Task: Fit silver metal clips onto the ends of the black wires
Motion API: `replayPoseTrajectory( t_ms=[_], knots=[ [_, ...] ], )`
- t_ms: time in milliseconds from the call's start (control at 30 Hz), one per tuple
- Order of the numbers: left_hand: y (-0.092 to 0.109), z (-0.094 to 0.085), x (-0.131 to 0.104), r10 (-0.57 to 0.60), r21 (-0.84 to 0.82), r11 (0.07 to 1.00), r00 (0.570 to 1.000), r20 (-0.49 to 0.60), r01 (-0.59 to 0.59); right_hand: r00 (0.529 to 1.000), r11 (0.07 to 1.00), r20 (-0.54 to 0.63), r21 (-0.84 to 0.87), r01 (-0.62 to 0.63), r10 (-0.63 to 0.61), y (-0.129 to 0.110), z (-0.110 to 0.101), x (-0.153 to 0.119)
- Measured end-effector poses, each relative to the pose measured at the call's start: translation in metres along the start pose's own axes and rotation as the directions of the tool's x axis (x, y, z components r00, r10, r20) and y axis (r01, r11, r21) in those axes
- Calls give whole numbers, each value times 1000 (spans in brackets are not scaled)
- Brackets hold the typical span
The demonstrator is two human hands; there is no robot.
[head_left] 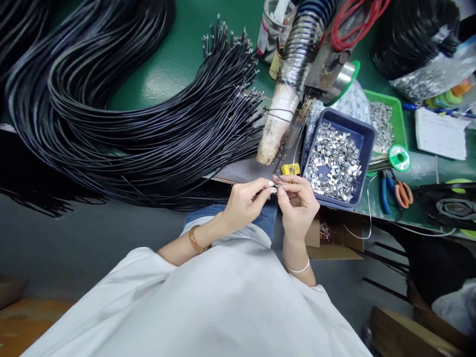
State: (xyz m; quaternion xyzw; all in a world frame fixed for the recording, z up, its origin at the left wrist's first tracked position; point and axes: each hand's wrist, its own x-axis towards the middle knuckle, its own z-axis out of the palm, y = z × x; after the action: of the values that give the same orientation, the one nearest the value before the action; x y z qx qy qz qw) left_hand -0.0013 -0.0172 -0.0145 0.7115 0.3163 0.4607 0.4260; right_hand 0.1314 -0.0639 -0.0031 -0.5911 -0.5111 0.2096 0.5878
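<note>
My left hand (pixel 243 204) and my right hand (pixel 298 202) meet at the table's front edge, fingertips pinched together around something small. What lies between the fingertips is too small to make out. Just behind my right fingers sits a yellow block (pixel 290 169). To the right, a dark blue tray (pixel 366 134) holds many small silver metal pieces (pixel 336 161). A large bundle of black cables (pixel 148 124) spreads over the table on the left, its stripped ends pointing toward a wrapped flexible duct (pixel 278 114).
Behind the blue tray are a green tray (pixel 399 121) and a wire spool (pixel 344 82). Pliers (pixel 386 196), a solder spool (pixel 399 158) and white paper (pixel 441 134) lie to the right. An open cardboard box (pixel 334 250) stands below the table edge.
</note>
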Motion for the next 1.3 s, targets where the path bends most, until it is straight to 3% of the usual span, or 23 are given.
replayPoseTrajectory(
  t_ms=[100,167,233,300,433,533,867,967,1067,1167,1300],
  knots=[
    [4,-3,0,-259,-283,912,951,169,298,999,998,-21,61,-28,29,5,4,-3],
    [6,-7,4,-334,-434,784,891,307,443,996,984,34,151,-92,88,10,4,-1],
    [6,-11,9,-351,-499,699,854,383,512,984,958,111,234,-163,140,13,3,2],
    [7,-13,12,-365,-517,677,849,382,524,980,948,122,259,-183,156,13,0,4],
    [6,-11,12,-361,-532,710,887,288,462,991,981,42,145,-129,124,5,-5,6],
    [5,-9,12,-339,-510,751,908,245,418,993,995,94,53,-83,78,2,-7,6],
    [3,-5,10,-372,-389,824,911,178,412,993,985,93,-151,79,-65,1,-8,4],
    [4,-3,9,-415,-453,771,893,176,448,989,966,27,-211,151,-149,1,-5,3],
    [5,-5,13,-469,-533,679,857,214,505,986,972,-64,-189,141,-156,0,-6,4],
    [6,-7,17,-513,-551,635,829,223,541,952,934,-81,-234,270,-295,-2,-9,3],
    [4,-8,21,-496,-569,636,841,216,521,863,788,110,-363,497,-493,-3,-10,-1]
  ],
)
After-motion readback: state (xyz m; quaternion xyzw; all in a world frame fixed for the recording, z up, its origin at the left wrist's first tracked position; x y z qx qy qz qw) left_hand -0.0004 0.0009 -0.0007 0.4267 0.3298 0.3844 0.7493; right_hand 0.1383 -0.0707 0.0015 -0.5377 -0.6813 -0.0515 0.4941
